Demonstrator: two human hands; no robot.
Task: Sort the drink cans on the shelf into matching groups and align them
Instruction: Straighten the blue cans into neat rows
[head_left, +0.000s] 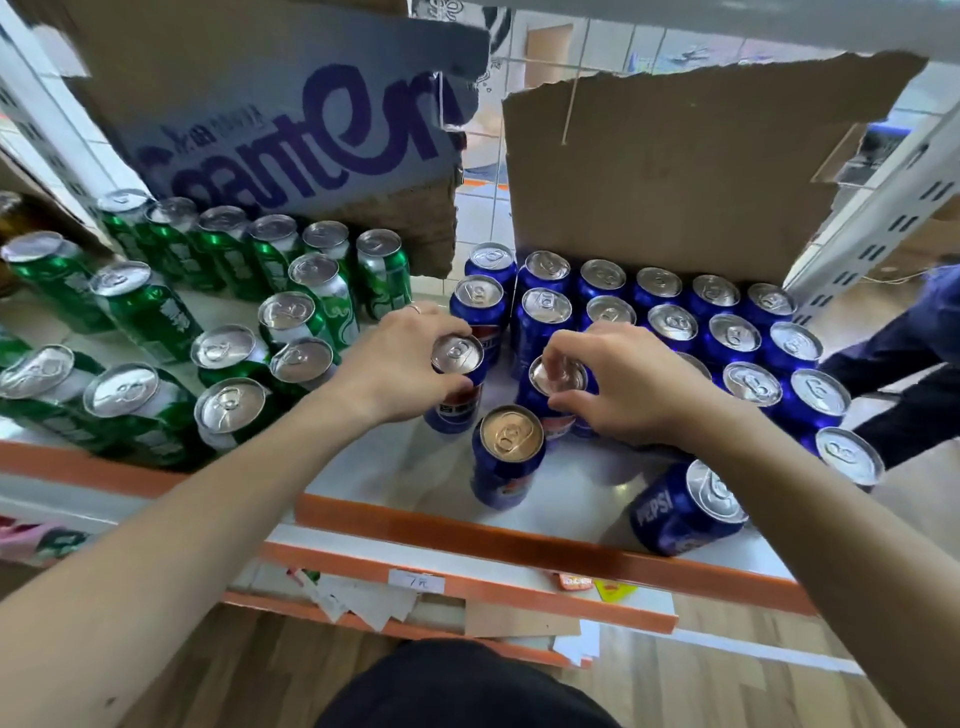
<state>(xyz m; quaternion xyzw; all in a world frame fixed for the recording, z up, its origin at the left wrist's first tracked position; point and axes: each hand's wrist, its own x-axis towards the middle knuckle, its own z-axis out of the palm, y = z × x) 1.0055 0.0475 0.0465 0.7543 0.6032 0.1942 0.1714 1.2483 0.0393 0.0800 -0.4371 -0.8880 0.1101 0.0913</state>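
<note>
Several green cans (140, 306) stand grouped on the left of the white shelf (415, 467). Several blue Pepsi cans (675, 322) stand in rows on the right. My left hand (395, 358) grips the top of one blue can (457, 356) near the middle. My right hand (623, 379) pinches the rim of another blue can (556, 376) beside it. A blue can with a gold-tinted top (509, 436) stands alone in front of them. One more blue can (691, 509) stands tilted at the front right edge.
Torn cardboard sheets (675, 171) hang behind the cans, one with purple lettering (311, 140). An orange strip (519, 545) edges the shelf front, with a price tag (415, 582) below. A perforated shelf upright (883, 218) stands at right, with a person's dark sleeve (909, 364) beyond.
</note>
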